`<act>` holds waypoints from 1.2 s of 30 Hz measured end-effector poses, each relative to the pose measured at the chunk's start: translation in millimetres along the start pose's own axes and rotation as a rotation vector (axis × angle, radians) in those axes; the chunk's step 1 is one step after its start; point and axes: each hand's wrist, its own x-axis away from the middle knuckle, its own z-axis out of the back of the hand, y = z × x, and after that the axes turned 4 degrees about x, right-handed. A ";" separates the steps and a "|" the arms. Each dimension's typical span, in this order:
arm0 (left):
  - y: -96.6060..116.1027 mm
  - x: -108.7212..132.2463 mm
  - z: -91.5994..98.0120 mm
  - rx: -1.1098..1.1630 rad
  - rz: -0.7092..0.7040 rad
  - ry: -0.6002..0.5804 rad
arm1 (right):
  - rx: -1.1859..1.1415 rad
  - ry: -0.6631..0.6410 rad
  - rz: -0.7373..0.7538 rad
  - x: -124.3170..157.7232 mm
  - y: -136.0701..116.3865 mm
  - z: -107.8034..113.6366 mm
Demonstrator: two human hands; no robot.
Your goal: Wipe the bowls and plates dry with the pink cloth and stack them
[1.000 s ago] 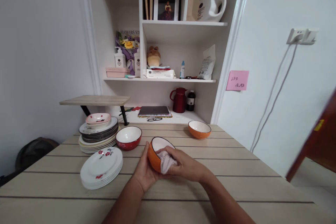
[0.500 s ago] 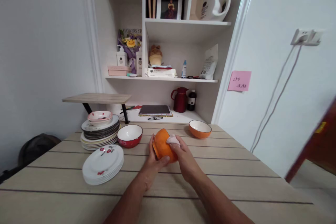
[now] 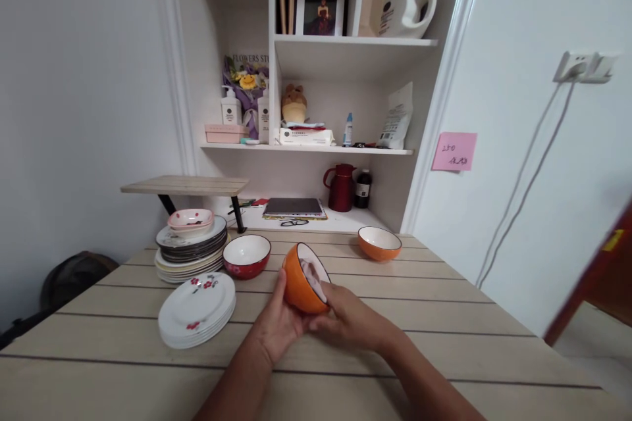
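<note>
An orange bowl [image 3: 302,284] with a white inside and dark rim is held tilted above the table, its opening facing up and right. My left hand [image 3: 281,319] is closed around its left side and underside. A crumpled whitish cloth [image 3: 310,274] shows inside the bowl. My right hand [image 3: 345,316] is closed at the right rim, its thumb reaching in at the cloth and its other fingers outside. Left of the hands stands a red bowl [image 3: 247,266] with a white inside. Another orange bowl [image 3: 379,251] sits upright farther back on the right.
Flower-patterned white plates [image 3: 197,309] are stacked at the left. Behind them, a taller plate stack [image 3: 190,253] carries a pink dotted bowl [image 3: 190,220] beside a small raised shelf [image 3: 185,185]. Glasses [image 3: 295,222], a laptop [image 3: 293,206] and a red jug [image 3: 340,187] lie beyond the table [image 3: 444,329].
The orange bowl has turned from showing its outside to showing its inside. The cloth, earlier on the outer surface in my right hand, is now inside the bowl.
</note>
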 end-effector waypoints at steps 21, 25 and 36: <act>-4.0 1.0 14.3 -0.139 0.142 -0.277 | -0.665 0.654 -0.055 -8.7 -1.8 5.0; -3.0 0.2 21.0 -0.106 0.139 -0.234 | -0.494 1.013 -0.253 -6.4 33.7 27.0; 13.6 4.2 8.3 -0.007 -0.050 -0.071 | 0.048 0.721 -0.549 -40.1 97.2 11.7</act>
